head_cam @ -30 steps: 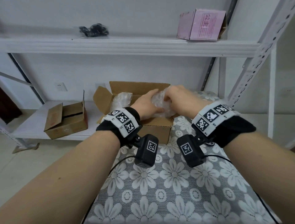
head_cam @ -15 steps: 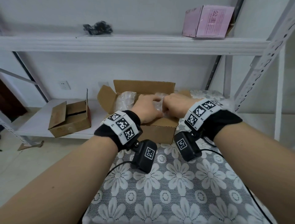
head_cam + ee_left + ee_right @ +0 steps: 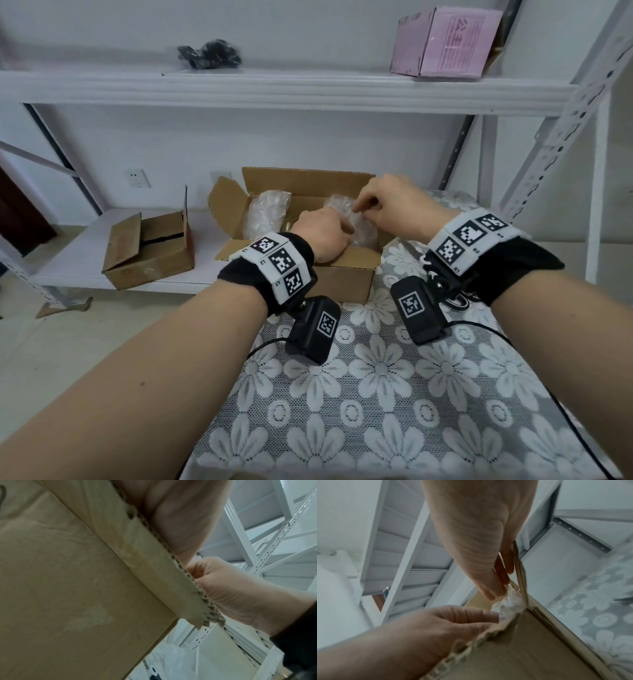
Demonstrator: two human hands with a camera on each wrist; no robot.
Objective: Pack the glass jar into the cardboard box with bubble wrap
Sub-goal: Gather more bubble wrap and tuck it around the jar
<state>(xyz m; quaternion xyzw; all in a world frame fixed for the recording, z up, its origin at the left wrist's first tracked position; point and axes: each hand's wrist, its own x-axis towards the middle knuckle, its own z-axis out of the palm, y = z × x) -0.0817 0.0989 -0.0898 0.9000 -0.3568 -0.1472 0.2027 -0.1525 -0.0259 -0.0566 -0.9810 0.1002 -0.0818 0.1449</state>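
— Where's your jar?

— You can't see glass. You've got a bubble-wrap bundle (image 3: 356, 222) in the right half of the box (image 3: 337, 274), down between the walls. Whether the jar sits inside it, you cannot tell. A second wad (image 3: 265, 214) of wrap stands at the left end of the box.

— And your grips?

— Your left hand (image 3: 322, 236) reaches over the near wall, fingers curled onto the bundle's near side, so that grip is closed on it. Your right hand (image 3: 394, 205) hovers over the bundle's top, finger and thumb pinching the wrap. From the right wrist you see those fingertips (image 3: 494, 592) on crumpled film by the box's corner.

— Where does the box stand?

— On the far edge of your counter (image 3: 394, 394), under a flowered lace cloth, flaps open. Beyond it you have a shelf (image 3: 85, 274) with a smaller box (image 3: 150, 253), and the upper shelf (image 3: 274, 89) carries a pink box (image 3: 445, 42) and a black bag (image 3: 209, 54).
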